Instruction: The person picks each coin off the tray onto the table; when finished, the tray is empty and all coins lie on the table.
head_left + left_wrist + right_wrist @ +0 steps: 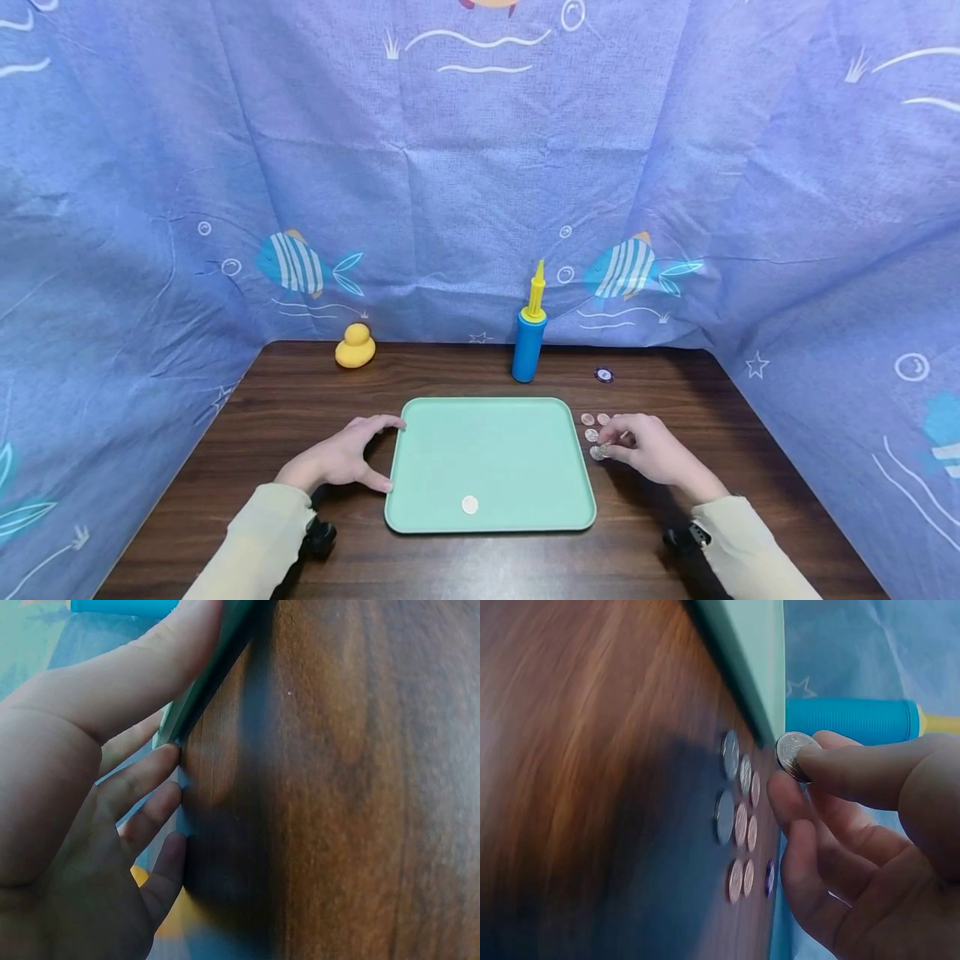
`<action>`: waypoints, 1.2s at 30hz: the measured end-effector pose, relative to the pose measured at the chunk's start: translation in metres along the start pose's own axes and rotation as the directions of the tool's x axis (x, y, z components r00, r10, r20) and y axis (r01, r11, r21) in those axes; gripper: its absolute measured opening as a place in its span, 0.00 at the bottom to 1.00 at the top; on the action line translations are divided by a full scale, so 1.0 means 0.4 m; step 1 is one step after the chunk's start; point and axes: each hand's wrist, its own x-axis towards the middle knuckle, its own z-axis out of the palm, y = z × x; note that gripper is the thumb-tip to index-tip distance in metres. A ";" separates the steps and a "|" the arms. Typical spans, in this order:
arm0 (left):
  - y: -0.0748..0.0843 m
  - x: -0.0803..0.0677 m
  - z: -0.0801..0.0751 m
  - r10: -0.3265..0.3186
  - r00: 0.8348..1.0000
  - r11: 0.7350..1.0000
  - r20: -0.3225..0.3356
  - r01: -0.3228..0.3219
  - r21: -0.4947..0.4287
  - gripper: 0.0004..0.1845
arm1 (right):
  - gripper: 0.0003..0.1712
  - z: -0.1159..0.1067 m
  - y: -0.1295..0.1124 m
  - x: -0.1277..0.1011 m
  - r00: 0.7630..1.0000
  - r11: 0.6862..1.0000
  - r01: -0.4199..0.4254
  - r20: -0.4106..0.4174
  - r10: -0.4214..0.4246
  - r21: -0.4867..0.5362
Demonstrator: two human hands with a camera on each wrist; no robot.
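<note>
A silver-coloured coin (797, 756) is pinched between the thumb and index finger of my right hand (647, 446), just off the right side of a mint-green tray (495, 450). Below that hand, several loose coins (740, 824), some silvery and some coppery, lie in rows on the wood. One pale round coin (469, 504) lies flat inside the tray near its front rim. At the tray's left edge, my left hand (341, 454) is spread, thumb and fingertips right at the rim. It holds nothing in its palm.
Behind the tray stands a blue and yellow hand pump (528, 342). A yellow rubber duck (356, 347) sits at the back left of the dark wooden table (450, 571). A dark-rimmed poker chip (603, 375) lies at the back right. A blue sea-patterned cloth (480, 183) hangs behind.
</note>
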 end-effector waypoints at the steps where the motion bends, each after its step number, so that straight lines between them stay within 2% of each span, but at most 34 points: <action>1: 0.000 0.000 0.000 0.000 1.000 1.000 0.000 0.000 0.001 0.51 | 0.07 -0.002 0.005 -0.004 1.000 1.000 -0.012 -0.004 0.012 -0.002; 11: 0.004 0.000 -0.001 -0.021 1.000 1.000 0.004 0.021 -0.009 0.51 | 0.09 -0.023 0.056 -0.041 0.998 0.998 -0.067 -0.023 0.066 -0.013; 19: 0.004 0.001 -0.002 -0.013 1.000 1.000 0.003 0.013 -0.002 0.51 | 0.13 -0.019 0.093 -0.063 0.992 0.991 -0.122 -0.022 0.122 -0.046; 36: 0.011 -0.001 -0.003 -0.031 1.000 1.000 0.005 0.031 -0.004 0.51 | 0.11 -0.002 0.119 -0.065 0.972 0.970 -0.233 -0.049 0.231 -0.061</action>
